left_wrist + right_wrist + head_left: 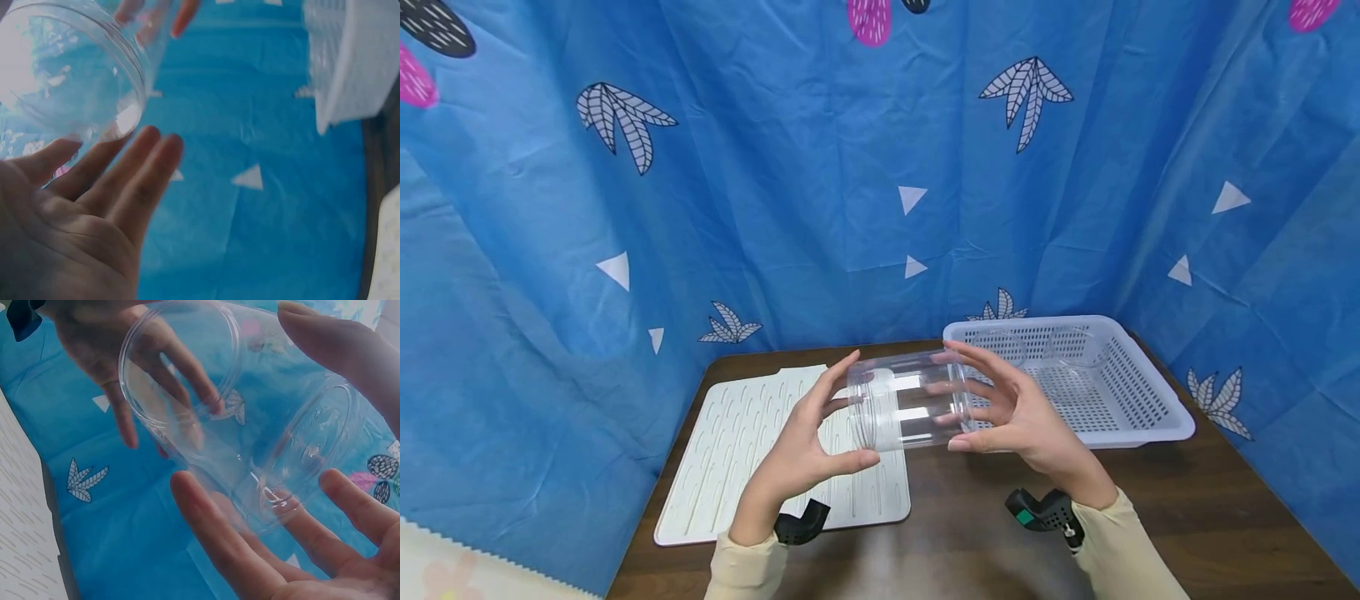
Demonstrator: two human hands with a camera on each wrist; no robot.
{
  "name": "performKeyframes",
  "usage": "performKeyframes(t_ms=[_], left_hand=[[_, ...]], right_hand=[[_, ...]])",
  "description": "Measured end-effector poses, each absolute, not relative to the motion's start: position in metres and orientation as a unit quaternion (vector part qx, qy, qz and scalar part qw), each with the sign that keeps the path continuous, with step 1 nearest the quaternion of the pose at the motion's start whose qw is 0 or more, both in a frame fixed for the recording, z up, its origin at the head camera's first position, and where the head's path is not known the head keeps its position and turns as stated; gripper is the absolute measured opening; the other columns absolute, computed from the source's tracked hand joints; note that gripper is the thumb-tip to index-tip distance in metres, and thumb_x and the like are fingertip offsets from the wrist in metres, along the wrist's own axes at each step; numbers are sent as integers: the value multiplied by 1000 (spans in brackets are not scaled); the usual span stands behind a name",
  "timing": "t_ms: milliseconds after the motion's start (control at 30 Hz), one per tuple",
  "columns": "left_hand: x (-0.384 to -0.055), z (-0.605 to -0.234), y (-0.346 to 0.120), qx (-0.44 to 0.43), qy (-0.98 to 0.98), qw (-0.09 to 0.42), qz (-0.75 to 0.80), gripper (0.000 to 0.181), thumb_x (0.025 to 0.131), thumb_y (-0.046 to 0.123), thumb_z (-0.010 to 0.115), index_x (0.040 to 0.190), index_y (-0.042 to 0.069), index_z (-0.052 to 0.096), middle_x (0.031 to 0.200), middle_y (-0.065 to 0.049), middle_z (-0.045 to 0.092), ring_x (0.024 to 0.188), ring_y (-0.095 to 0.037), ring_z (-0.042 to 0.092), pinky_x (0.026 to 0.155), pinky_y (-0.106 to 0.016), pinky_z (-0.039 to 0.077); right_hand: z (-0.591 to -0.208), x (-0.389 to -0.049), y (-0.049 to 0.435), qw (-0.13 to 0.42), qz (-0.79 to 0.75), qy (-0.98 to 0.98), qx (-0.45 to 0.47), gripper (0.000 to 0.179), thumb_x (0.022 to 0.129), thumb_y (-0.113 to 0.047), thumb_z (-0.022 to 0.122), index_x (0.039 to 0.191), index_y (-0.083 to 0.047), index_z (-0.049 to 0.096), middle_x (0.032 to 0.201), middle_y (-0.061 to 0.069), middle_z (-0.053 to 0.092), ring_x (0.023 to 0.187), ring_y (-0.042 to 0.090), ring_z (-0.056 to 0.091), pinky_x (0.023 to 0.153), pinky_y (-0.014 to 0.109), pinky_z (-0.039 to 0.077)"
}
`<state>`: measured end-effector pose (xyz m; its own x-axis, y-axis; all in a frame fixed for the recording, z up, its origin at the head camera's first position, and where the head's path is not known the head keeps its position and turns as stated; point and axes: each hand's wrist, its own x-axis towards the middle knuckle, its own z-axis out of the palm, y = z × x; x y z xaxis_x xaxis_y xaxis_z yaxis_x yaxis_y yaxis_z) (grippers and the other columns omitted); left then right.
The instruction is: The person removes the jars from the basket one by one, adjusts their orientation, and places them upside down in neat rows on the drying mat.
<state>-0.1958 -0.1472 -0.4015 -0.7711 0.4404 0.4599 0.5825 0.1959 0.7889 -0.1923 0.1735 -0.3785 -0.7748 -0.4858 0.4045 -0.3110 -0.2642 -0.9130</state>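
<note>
A clear, empty jar [913,400] lies sideways in the air between both hands, above the table. At its ringed mouth, my left hand [801,442] holds it with the thumb below and the fingers spread round the far side. My right hand [1026,412] grips the base end, thumb low on the near side and fingers behind. In the left wrist view, fingertips of the left hand [94,206] touch the jar's rim [128,59]. The right wrist view shows the jar's moulded base [312,447] between the right thumb and fingers.
A white ridged drying mat [715,467] lies on the left of the brown wooden table [955,517]. A white perforated basket [1150,400] stands at the back right, with clear rounded things [1075,348] inside. Blue patterned curtain [820,208] surrounds the table's back and sides.
</note>
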Motion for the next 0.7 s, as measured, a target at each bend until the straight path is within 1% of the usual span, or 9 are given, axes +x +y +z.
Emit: performKeyframes(t_ms=[67, 133, 233, 300, 367, 433, 567, 700], left_hand=[[-194, -407, -150, -305, -797, 69, -516, 109, 83, 31, 98, 171, 32, 35, 169, 4, 44, 151, -28, 49, 117, -56, 48], [-193, -415, -153, -284, -825, 75, -483, 105, 85, 36, 97, 170, 31, 37, 168, 4, 46, 151, -29, 49, 117, -60, 47], [-192, -428, -157, -262, -868, 94, -410, 93, 92, 43, 90, 169, 26, 40, 167, -3, 47, 152, -30, 47, 117, -63, 45], [-192, -438, -161, -257, -892, 118, -353, 86, 98, 44, 85, 168, 19, 44, 167, -11, 45, 154, -34, 43, 119, -64, 43], [-190, -447, -167, -243, -912, 139, -301, 78, 101, 43, 81, 165, 14, 49, 168, -17, 44, 156, -38, 40, 120, -65, 40], [-188, -456, -175, -227, -924, 153, -267, 68, 103, 39, 78, 160, 10, 55, 168, -20, 43, 157, -42, 37, 122, -68, 36], [-182, -472, -191, -197, -934, 165, -249, 56, 106, 33, 75, 152, 4, 62, 168, -23, 43, 158, -47, 34, 124, -71, 28], [-175, -483, -204, -174, -940, 164, -244, 52, 107, 29, 73, 149, 0, 63, 167, -25, 43, 156, -49, 35, 123, -73, 27]], right_hand=[[-378, -194, 171, 56, -718, 611, -327, 105, 80, 18, 88, 170, -9, 39, 165, 26, 41, 138, 48, 60, 93, 69, 58], [-376, -196, 168, 51, -709, 624, -324, 104, 81, 15, 89, 169, -11, 40, 163, 25, 43, 136, 47, 61, 94, 68, 59], [-373, -198, 162, 44, -690, 653, -310, 102, 82, 8, 92, 169, -16, 43, 162, 22, 46, 133, 44, 64, 95, 64, 60], [-372, -201, 156, 38, -673, 677, -297, 102, 82, 3, 95, 168, -22, 46, 162, 17, 48, 130, 40, 66, 95, 60, 62], [-370, -203, 149, 33, -654, 701, -283, 102, 81, -3, 98, 166, -28, 49, 162, 12, 49, 128, 37, 67, 93, 56, 63], [-368, -207, 141, 21, -631, 725, -275, 101, 80, -9, 101, 164, -33, 51, 161, 7, 52, 126, 34, 67, 92, 51, 65], [-364, -217, 123, -4, -593, 758, -272, 102, 76, -18, 104, 163, -34, 53, 158, 2, 56, 127, 32, 69, 88, 43, 66], [-364, -232, 107, -14, -571, 774, -275, 104, 75, -21, 105, 164, -33, 52, 158, 0, 56, 128, 30, 69, 86, 40, 66]])
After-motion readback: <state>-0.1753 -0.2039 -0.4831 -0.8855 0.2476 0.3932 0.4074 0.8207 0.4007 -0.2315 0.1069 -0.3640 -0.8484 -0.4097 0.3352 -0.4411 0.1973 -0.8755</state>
